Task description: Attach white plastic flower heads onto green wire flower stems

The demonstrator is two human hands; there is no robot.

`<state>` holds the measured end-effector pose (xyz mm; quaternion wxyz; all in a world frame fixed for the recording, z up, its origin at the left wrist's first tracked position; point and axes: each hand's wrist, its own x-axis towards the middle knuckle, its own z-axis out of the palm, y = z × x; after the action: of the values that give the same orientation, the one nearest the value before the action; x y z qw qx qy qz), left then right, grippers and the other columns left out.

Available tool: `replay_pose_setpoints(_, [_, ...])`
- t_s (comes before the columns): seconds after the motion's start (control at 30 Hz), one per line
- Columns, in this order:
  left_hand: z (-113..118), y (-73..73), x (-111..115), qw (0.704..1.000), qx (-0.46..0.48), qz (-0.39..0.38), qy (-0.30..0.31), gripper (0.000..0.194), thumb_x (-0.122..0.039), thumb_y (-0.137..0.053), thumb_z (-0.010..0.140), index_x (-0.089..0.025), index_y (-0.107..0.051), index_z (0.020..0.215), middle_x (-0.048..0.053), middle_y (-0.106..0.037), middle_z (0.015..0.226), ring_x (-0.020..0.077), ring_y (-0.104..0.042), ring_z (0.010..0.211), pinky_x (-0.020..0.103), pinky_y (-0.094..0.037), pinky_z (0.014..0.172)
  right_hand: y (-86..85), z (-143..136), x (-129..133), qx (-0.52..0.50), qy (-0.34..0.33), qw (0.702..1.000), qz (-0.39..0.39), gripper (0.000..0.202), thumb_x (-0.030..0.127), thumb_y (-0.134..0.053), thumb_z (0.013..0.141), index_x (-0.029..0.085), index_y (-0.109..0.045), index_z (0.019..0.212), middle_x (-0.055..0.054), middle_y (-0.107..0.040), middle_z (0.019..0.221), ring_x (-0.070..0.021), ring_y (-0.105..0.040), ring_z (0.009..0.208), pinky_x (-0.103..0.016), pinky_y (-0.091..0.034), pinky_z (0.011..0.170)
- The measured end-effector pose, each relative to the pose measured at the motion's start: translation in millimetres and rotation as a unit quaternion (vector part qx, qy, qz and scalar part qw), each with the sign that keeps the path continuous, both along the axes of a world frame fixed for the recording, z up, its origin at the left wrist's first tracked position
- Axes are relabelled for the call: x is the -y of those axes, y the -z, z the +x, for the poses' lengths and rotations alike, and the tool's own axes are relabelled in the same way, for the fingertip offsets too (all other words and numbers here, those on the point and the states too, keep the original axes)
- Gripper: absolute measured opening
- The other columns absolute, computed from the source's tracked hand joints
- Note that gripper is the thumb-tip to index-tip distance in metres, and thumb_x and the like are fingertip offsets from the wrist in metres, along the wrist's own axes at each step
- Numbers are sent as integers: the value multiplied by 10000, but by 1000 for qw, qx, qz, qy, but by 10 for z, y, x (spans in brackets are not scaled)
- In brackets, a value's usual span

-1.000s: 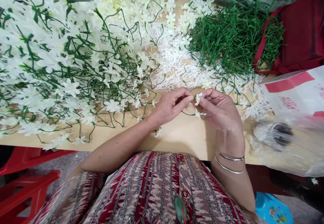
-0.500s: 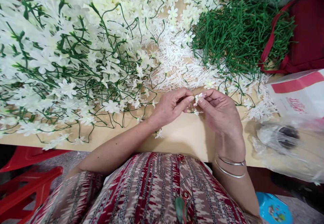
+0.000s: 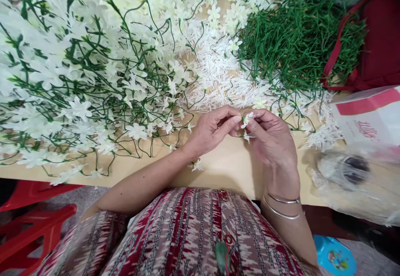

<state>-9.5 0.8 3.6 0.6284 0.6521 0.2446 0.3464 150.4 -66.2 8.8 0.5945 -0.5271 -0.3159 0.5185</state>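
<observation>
Over the near part of the table, my left hand (image 3: 212,131) and my right hand (image 3: 273,140) meet fingertip to fingertip. Between them is a small white artificial flower (image 3: 247,120) with fine white stamens, pinched by the thumb and fingers of my right hand. My left thumb and forefinger are closed on its green stem, mostly hidden by the fingers. A second white blossom (image 3: 248,136) hangs just below, apparently on the same stem. Under my left wrist another white blossom (image 3: 196,165) shows.
A large heap of finished white flower sprays (image 3: 78,76) covers the left. Loose white stamens (image 3: 215,80) spread behind my hands. At the right lie a pile of green stems (image 3: 287,43), a red bag (image 3: 379,38), a printed bag (image 3: 365,118) and clear plastic (image 3: 340,192).
The pinched flower has shifted slightly right and stands clearer of the fingers. The lower blossom shows more. My right wrist has moved a little left; both hands keep their pinch.
</observation>
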Motion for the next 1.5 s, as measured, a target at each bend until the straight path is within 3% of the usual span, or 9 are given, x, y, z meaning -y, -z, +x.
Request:
replay_pose_setpoints(0.3, [-4, -12, -4, 1000, 13, -6, -6, 217, -366, -565, 1062, -190, -607, 943, -5, -639, 799, 112, -648, 692, 245, -538, 694, 48, -29, -16, 3, 23, 1000, -13, 247, 427, -933, 744, 288, -777, 876, 27, -705, 827, -131, -628, 705, -284, -543, 642])
replay_pose_setpoints(0.63, [-2, -14, 0, 998, -27, 46, -12, 212, -287, -547, 1072, -170, -613, 909, -8, -619, 774, 105, -611, 667, 247, -481, 676, -23, 2, -42, -9, -16, 999, -36, 277, 455, -956, 697, 298, -763, 819, 13, -714, 726, -152, -621, 639, -302, -527, 586])
replay_pose_setpoints(0.8, [7, -15, -8, 1000, -8, -10, 28, 282, -402, -546, 1075, -165, -601, 931, 23, -666, 832, 110, -641, 693, 243, -522, 679, -92, 15, -52, -54, -45, 996, -56, 302, 437, -973, 664, 281, -744, 784, 32, -708, 699, -130, -612, 608, -277, -504, 570])
replay_pose_setpoints(0.93, [18, 17, -3, 999, 1, -32, 30, 378, -537, -550, 1055, -175, -604, 958, 33, -685, 838, 125, -660, 708, 271, -551, 702, -99, 90, -14, -51, -66, 996, -30, 268, 452, -915, 756, 296, -738, 882, 34, -699, 727, -141, -637, 662, -294, -536, 630])
replay_pose_setpoints(1.1, [16, 33, 8, 999, 4, -38, 12, 388, -553, -560, 1045, -180, -607, 950, 17, -661, 798, 121, -637, 695, 283, -544, 725, -51, 146, 10, -24, -34, 999, -4, 310, 504, -890, 781, 327, -754, 996, 22, -703, 836, -147, -637, 697, -314, -557, 666])
replay_pose_setpoints(1.5, [2, 9, 3, 999, -35, 20, 8, 348, -496, -545, 1064, -182, -637, 944, 5, -641, 760, 133, -623, 697, 281, -502, 703, -3, 64, -29, 19, -22, 1000, 6, 259, 437, -940, 706, 287, -740, 771, 6, -704, 865, -146, -608, 744, -302, -530, 667])
